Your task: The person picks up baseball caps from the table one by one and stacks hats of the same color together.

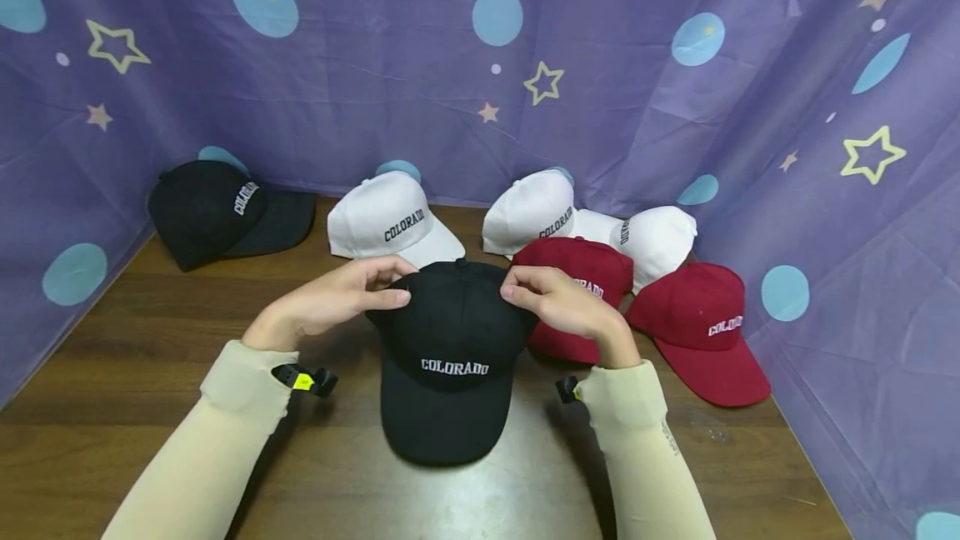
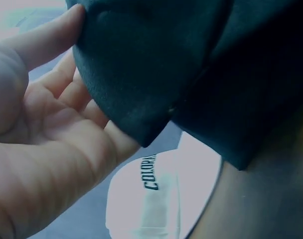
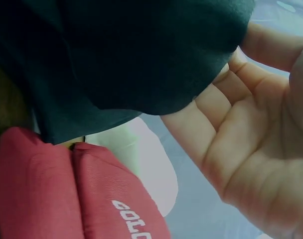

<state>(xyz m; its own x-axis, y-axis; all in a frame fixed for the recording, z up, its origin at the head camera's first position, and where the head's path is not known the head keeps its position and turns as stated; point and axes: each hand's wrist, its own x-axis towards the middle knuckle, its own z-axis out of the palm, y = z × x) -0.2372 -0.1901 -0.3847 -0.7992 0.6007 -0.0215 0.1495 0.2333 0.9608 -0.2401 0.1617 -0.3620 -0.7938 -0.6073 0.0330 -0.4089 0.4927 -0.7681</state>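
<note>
A black cap (image 1: 450, 323) with white COLORADO lettering is held in the middle of the head view, its brim toward me. My left hand (image 1: 330, 302) pinches the crown's left side between thumb and fingers. On the opposite side, my right hand (image 1: 570, 302) pinches the cap the same way. In the left wrist view the thumb lies on the black cloth (image 2: 131, 64) and the fingers are partly hidden behind it. The right wrist view shows the other edge of the black cap (image 3: 156, 59) between thumb and fingers.
Along the back stand another black cap (image 1: 210, 211), a white cap (image 1: 382, 215), a second white cap (image 1: 525, 207) and a third white cap (image 1: 660, 240). Two red caps, one nearer the middle (image 1: 570, 261) and one farther right (image 1: 697, 315), lie on the wooden table (image 1: 112, 407). A purple curtain (image 1: 375, 65) surrounds it.
</note>
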